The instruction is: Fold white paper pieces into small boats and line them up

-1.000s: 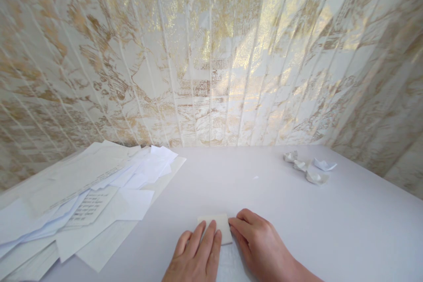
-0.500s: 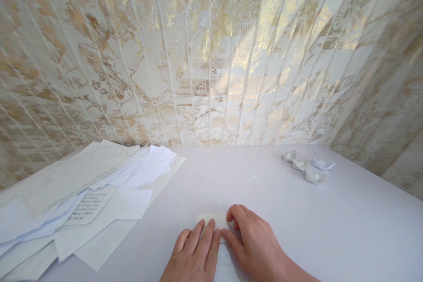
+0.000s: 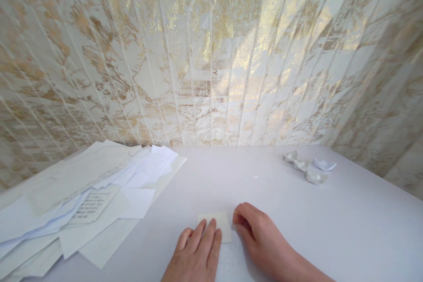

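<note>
A small cream paper piece (image 3: 222, 224) lies flat on the white table near its front middle. Over its lower left part rests my left hand (image 3: 198, 249), fingers stretched out and pressing it down. My right hand (image 3: 261, 235) is just right of the paper, thumb and fingers curled together at its edge; whether anything is between the fingertips is hidden. Below the cream paper, between the hands, a pale, thin sheet (image 3: 228, 262) shows faintly.
A spread pile of loose papers (image 3: 109, 224), some printed, covers the left of the table (image 3: 346, 229). Several small folded or crumpled paper pieces (image 3: 316, 175) lie at the back right. A tiny white scrap (image 3: 255, 177) lies mid-table. A patterned curtain (image 3: 211, 53) hangs behind.
My right hand has moved slightly right, away from the cream paper, and more of the paper's right side shows. My left hand has stayed nearly in place.
</note>
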A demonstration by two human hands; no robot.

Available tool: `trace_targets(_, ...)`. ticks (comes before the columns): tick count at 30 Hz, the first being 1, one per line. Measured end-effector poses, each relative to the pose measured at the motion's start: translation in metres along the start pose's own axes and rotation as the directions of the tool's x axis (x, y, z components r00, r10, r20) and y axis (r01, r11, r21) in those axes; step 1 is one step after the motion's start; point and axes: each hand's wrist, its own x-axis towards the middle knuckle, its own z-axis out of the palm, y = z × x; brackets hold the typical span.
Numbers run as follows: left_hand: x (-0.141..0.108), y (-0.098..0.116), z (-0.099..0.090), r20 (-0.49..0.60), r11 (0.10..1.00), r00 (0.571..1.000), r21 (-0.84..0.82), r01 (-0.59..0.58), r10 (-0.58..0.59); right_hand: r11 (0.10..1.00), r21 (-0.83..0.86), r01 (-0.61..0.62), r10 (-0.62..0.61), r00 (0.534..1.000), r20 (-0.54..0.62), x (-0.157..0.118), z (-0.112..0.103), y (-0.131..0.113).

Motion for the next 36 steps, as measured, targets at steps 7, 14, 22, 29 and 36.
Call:
trace_targets(7,0.002,0.006,-0.012,-0.006,0.999,1.000,0.030,0.019,-0.019,0.986,-0.126,0.112,-0.114,0.993,-0.010,0.006,0.016,-0.006)
trace_targets(14,-0.002,-0.004,-0.013,0.030,0.999,0.998,0.008,-0.053,0.053,0.953,-0.282,0.113,-0.096,0.993,0.072,0.006,0.017,-0.008)
trace_targets(22,-0.011,-0.020,-0.026,0.095,0.998,0.994,-0.038,-0.046,0.049,0.963,-0.245,0.114,-0.104,0.993,0.050,0.006,0.015,-0.008)
trace_targets(29,-0.011,-0.029,-0.038,0.077,0.997,0.995,-0.049,-0.054,0.057,0.999,-0.032,0.029,-0.029,0.999,-0.018,0.003,0.015,-0.003)
trace_targets(36,-0.002,-0.037,-0.036,0.041,0.991,0.999,-0.130,-0.025,0.031,0.997,0.047,-0.069,0.070,0.997,-0.034,0.005,0.011,-0.007)
